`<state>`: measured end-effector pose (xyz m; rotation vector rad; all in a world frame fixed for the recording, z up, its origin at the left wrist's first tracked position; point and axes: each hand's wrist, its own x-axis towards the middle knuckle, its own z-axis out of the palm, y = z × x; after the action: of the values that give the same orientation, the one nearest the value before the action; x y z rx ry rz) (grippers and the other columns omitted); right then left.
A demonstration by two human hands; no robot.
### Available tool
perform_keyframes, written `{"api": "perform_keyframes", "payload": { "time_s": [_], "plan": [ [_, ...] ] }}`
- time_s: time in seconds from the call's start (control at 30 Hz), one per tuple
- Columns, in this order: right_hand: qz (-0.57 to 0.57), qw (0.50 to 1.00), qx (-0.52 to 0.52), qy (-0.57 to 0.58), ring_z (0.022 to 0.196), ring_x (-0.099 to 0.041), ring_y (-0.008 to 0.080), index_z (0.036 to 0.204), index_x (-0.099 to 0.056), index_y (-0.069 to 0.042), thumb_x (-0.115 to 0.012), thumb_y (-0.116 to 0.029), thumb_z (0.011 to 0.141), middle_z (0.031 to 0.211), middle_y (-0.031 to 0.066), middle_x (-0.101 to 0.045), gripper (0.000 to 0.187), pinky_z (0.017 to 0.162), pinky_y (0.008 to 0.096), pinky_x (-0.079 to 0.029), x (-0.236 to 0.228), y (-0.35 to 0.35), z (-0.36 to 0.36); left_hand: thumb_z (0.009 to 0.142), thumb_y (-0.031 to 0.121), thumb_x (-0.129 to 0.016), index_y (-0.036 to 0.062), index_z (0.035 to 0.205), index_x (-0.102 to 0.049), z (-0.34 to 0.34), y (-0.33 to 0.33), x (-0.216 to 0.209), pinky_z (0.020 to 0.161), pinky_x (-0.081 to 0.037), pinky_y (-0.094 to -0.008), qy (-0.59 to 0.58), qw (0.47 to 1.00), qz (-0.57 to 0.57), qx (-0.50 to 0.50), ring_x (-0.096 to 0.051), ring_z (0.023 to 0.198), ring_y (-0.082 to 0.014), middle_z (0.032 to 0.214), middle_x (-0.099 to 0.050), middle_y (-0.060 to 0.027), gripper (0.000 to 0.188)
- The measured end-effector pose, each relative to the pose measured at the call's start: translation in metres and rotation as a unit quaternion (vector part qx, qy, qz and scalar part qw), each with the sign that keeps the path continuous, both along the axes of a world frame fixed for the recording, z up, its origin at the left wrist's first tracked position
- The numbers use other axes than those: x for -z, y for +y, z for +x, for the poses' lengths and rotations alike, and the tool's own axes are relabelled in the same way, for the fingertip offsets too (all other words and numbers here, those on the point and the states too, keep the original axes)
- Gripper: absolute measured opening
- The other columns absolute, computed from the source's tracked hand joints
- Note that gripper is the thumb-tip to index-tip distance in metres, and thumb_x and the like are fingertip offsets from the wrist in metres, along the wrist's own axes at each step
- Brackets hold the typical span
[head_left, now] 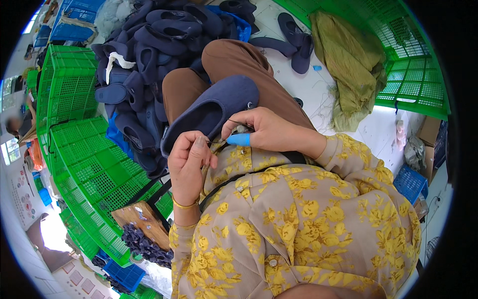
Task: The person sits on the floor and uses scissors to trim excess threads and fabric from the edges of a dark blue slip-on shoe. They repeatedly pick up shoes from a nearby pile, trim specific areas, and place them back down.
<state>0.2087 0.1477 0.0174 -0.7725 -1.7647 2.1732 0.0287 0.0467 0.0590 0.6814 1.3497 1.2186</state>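
1 navy slipper (228, 95) lies tilted across the person's lap, against the brown trousers (233, 56). At its near edge, the left hand (191, 158) has fingers curled and thumb drawn in; the right hand (269, 130), blue wrap (239, 139) on its thumb, is nearly closed. I cannot tell what either grips. Beyond the knees rises a heap of navy slippers (167, 37), beside green crates (69, 74); olive cloth (346, 60) lies right.
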Motion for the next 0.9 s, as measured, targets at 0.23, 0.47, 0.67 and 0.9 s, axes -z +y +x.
{"api": "perform_keyframes", "payload": {
  "time_s": [0.23,0.47,0.67,0.9],
  "plan": [
    [-0.062,0.995,0.07,0.046,0.069,-0.049,0.0047,0.087,-0.065,-0.004,-0.065,-0.01,0.084,0.075,-0.003,-0.059,0.007,0.065,0.0226,-0.042,0.01,-0.001,0.001,0.095,0.01,-0.054,-0.0006,0.097,-0.057,0.0,0.002,0.005,0.053,-0.042,-0.0225,0.034,0.999,-0.027,0.008,-0.041,0.056,-0.0048,0.066,-0.045,0.0028,0.011],
    [-0.102,0.989,0.091,0.052,0.074,-0.05,0.004,0.086,-0.064,-0.003,-0.063,-0.01,0.085,0.078,-0.0025,-0.059,0.007,0.069,0.022,-0.044,0.01,0.0,0.001,0.084,-0.001,-0.067,-0.0006,0.1,-0.064,0.003,0.002,0.003,0.053,-0.037,-0.0171,0.137,0.989,-0.03,0.05,-0.043,0.057,-0.0013,0.064,-0.043,0.007,0.017],
    [-0.1,0.99,0.086,0.056,0.075,-0.051,0.0047,0.087,-0.064,-0.003,-0.063,-0.01,0.085,0.079,-0.0017,-0.06,0.008,0.069,0.0224,-0.044,0.014,-0.002,0.0,0.087,0.003,-0.065,0.0001,0.1,-0.065,0.008,0.004,0.015,0.045,-0.033,-0.017,0.206,0.979,-0.001,0.007,-0.041,0.05,-0.001,0.065,-0.052,0.0044,0.012],
    [-0.076,0.992,0.093,0.034,0.073,-0.05,0.0052,0.086,-0.063,-0.003,-0.062,-0.01,0.085,0.078,-0.001,-0.059,0.007,0.068,0.0227,-0.044,0.017,-0.002,-0.001,0.096,0.012,-0.054,0.0032,0.09,-0.057,0.015,0.007,0.01,0.04,-0.025,-0.0194,-0.037,0.994,-0.019,-0.1,-0.028,0.042,-0.0017,0.055,-0.038,0.0063,0.011]
  ]
}}
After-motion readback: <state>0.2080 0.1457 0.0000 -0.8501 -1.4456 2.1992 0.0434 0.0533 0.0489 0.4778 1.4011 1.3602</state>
